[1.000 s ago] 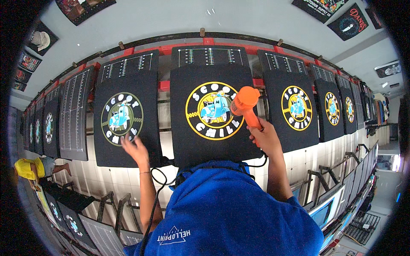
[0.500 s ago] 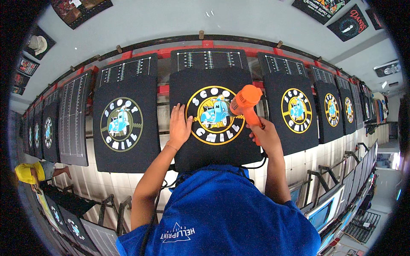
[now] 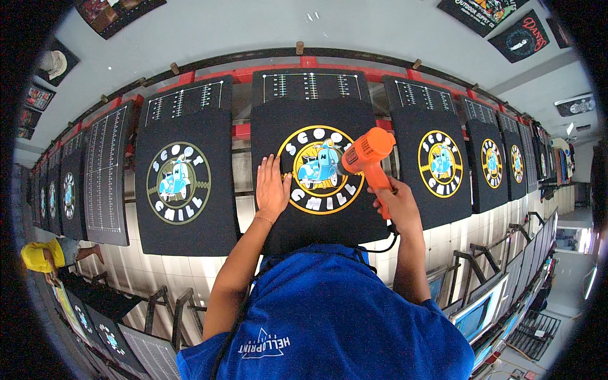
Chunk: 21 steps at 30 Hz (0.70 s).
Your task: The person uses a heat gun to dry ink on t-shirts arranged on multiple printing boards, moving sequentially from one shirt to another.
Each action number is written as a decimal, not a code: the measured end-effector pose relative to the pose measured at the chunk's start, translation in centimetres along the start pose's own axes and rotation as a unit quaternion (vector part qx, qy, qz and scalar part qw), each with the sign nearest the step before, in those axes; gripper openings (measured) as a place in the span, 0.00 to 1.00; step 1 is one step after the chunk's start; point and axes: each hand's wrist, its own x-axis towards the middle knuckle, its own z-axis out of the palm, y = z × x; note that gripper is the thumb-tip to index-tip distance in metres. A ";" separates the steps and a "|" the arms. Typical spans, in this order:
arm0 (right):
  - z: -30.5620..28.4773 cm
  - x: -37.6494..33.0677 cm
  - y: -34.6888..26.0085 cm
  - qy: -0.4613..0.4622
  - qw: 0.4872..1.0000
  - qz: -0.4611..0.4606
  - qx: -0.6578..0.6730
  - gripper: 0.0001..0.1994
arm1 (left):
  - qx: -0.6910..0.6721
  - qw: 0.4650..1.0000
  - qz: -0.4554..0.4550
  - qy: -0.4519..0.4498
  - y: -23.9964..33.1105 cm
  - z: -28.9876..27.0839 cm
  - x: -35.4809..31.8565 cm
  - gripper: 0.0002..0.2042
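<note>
In front of me a black shirt [image 3: 310, 234] lies over a dark board, printed with a round yellow, white and light-blue scooter design [image 3: 318, 170]. My left hand [image 3: 273, 188] rests flat on the cloth at the design's left edge, fingers stretched out and together. My right hand [image 3: 399, 206] is wrapped round the handle of an orange heat gun [image 3: 372, 157]. Its nozzle hangs over the right part of the print and hides some of the ring and lettering. A black cord [image 3: 387, 246] runs from the handle toward my body.
Beside mine, boards carry similar printed black shirts on the left [image 3: 180, 234] and right [image 3: 437, 209]. A bare gridded board [image 3: 106, 177] stands farther left. A red and black rail [image 3: 240, 75] runs behind them. At the left a person in a yellow shirt [image 3: 47, 256] bends over. Screen frames [image 3: 479, 316] stand lower right.
The heat gun has moved slightly right and my right hand has shifted a little with it. My left hand stays on the shirt, a touch farther right over the ring's edge.
</note>
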 end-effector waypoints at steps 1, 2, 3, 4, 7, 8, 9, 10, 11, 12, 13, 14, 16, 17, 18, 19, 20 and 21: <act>0.0 0.1 -0.1 -0.005 1.000 0.010 0.015 0.17 | -0.002 1.000 0.000 0.000 0.0 0.0 0.0 0.26; 0.1 0.2 0.0 0.004 1.000 -0.008 -0.008 0.17 | -0.004 1.000 0.000 -0.001 0.0 0.0 0.0 0.26; 0.5 0.4 0.1 0.013 0.999 -0.026 -0.031 0.17 | -0.003 1.000 0.002 0.000 0.0 0.0 0.0 0.26; 0.6 0.5 0.2 0.022 0.997 -0.043 -0.054 0.17 | -0.002 1.000 0.004 0.001 0.0 0.0 0.0 0.26; 0.0 1.0 -0.5 0.002 1.000 -0.004 -0.010 0.16 | -0.002 1.000 0.000 -0.001 0.0 -0.2 0.0 0.26; 0.2 1.0 -0.4 0.009 1.000 -0.022 -0.020 0.16 | -0.003 1.000 -0.001 -0.004 0.1 -0.3 0.1 0.26; 0.5 1.1 -0.2 0.016 0.999 -0.041 -0.030 0.16 | -0.002 1.000 -0.001 -0.004 0.2 -0.3 0.1 0.26; 0.7 1.2 -0.2 0.022 0.997 -0.059 -0.039 0.15 | -0.002 1.000 -0.002 -0.005 0.2 -0.4 0.2 0.26; 0.6 1.3 -0.2 0.018 0.999 -0.044 -0.019 0.15 | -0.001 1.000 -0.003 -0.005 0.2 -0.4 0.1 0.26; 0.4 1.5 -0.4 0.014 0.999 -0.029 0.002 0.14 | -0.002 1.000 -0.003 -0.004 0.2 -0.4 0.1 0.26; 0.3 1.7 -0.4 0.009 1.000 -0.014 0.023 0.13 | -0.004 1.000 -0.002 -0.004 0.1 -0.3 0.1 0.26; 0.5 1.8 -0.2 0.019 0.999 -0.034 0.005 0.13 | -0.005 1.000 -0.001 -0.003 0.1 -0.3 0.1 0.26; 1.0 2.1 0.3 0.040 0.996 -0.074 -0.031 0.13 | -0.007 1.000 -0.002 -0.003 0.1 -0.2 0.1 0.26; 0.8 2.2 0.1 0.029 0.998 -0.060 -0.023 0.14 | -0.007 1.000 -0.003 -0.003 0.1 -0.2 0.1 0.26; 0.5 2.3 -0.3 0.018 0.999 -0.045 -0.015 0.14 | -0.005 1.000 -0.004 -0.001 0.1 -0.2 0.0 0.26; 0.4 2.4 -0.6 0.008 0.999 -0.030 -0.007 0.14 | -0.003 1.000 -0.005 0.000 0.0 -0.2 -0.1 0.26; 0.5 2.5 -0.3 0.013 0.998 -0.053 -0.010 0.14 | -0.001 1.000 -0.005 0.001 0.1 -0.2 -0.1 0.26; 0.7 2.7 0.1 0.017 0.997 -0.076 -0.014 0.15 | -0.002 1.000 -0.006 0.000 0.0 -0.2 -0.1 0.26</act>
